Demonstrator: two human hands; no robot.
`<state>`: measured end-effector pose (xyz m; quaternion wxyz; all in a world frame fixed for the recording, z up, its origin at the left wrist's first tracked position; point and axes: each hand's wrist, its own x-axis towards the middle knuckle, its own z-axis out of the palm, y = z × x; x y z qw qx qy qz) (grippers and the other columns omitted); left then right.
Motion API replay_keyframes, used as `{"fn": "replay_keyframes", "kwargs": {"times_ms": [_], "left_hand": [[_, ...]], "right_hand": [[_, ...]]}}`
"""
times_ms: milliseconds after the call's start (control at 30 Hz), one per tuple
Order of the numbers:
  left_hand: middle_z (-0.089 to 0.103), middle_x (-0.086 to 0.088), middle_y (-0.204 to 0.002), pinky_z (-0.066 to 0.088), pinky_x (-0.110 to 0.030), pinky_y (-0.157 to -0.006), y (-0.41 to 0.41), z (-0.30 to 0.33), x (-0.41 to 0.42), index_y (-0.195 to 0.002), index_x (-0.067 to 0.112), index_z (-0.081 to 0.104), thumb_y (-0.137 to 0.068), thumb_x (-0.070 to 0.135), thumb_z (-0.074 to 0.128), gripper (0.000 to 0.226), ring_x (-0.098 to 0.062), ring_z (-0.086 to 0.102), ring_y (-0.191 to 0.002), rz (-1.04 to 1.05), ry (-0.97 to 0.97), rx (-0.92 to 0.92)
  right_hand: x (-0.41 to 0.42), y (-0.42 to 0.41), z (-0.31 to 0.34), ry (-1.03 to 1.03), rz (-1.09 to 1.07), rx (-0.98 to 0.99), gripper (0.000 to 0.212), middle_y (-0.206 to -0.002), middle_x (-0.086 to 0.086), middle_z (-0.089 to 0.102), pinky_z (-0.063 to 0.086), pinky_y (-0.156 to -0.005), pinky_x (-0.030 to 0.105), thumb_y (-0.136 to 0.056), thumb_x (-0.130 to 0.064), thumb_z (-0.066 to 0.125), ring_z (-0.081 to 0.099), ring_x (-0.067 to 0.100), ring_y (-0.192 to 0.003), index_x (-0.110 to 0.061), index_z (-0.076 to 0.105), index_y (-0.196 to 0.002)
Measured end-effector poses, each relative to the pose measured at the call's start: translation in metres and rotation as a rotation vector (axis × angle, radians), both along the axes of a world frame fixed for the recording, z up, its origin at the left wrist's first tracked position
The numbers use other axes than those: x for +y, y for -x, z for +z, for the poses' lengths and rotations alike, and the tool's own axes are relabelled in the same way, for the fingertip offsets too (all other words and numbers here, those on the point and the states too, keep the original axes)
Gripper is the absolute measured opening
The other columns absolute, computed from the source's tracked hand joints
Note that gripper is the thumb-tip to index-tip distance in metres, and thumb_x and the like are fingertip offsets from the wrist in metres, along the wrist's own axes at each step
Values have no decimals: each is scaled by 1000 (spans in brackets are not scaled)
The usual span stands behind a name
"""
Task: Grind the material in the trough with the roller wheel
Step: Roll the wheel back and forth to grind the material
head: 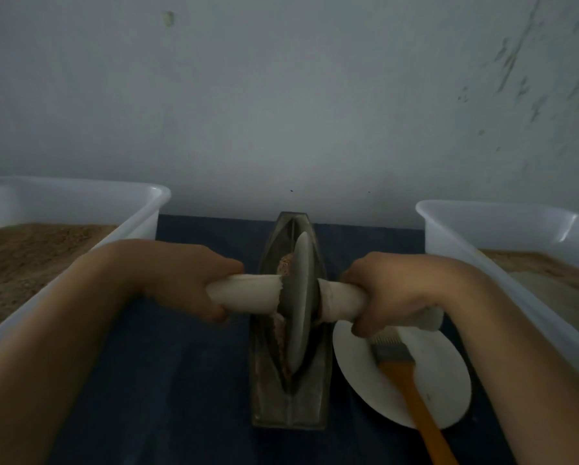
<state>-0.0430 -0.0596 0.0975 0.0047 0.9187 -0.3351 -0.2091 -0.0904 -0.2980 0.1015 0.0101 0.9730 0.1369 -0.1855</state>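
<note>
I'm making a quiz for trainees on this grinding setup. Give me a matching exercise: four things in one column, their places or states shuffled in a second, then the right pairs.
Things:
1. roller wheel
2. brush
3. left tub
4. right hand

Places or states:
A. lies on the white plate
B. holds brown granular material
C. stands in the metal trough
D. grips a wrapped handle

Pairs: 1-C, 2-A, 3-B, 4-D
</note>
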Motion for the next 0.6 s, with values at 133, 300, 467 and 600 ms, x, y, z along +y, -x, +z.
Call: {"fn": "replay_keyframes", "kwargs": {"times_ms": [133, 300, 467, 600], "left_hand": [[55, 7, -99, 44, -22, -78, -7, -7, -2, -102, 30, 42, -88, 30, 59, 22, -7, 54, -87, 61, 28, -7], [51, -2, -114, 38, -35, -87, -32, -39, -14, -111, 20, 41, -89, 31, 55, 29, -20, 51, -105, 188, 127, -488], [51, -2, -111, 34, -37, -86, -46, -68, -22, -115, 19, 47, -86, 30, 58, 33, -24, 48, -102, 260, 271, -921], [52, -2, -110, 33, -35, -83, -47, -69, -22, -113, 19, 48, -85, 31, 58, 32, -23, 49, -100, 243, 286, -935]], "right_hand": [[-1, -11, -10, -47, 1, -87, 25, -94, -1, 64, 42, -61, 20, -79, -25, 70, 59, 12, -84, -17, 62, -102], [-7, -41, -42, -61, -67, -560, 17, -85, -2, 55, 27, -54, 27, -82, -30, 59, 57, 22, -84, -26, 43, -81], [-12, -64, -70, -102, -123, -873, 16, -98, 2, 59, 19, -70, 32, -83, -21, 60, 51, 24, -94, -19, 51, -96], [-13, -61, -69, -63, -104, -842, 18, -99, 1, 59, 21, -68, 32, -84, -23, 58, 53, 23, -92, -19, 50, -100]]}}
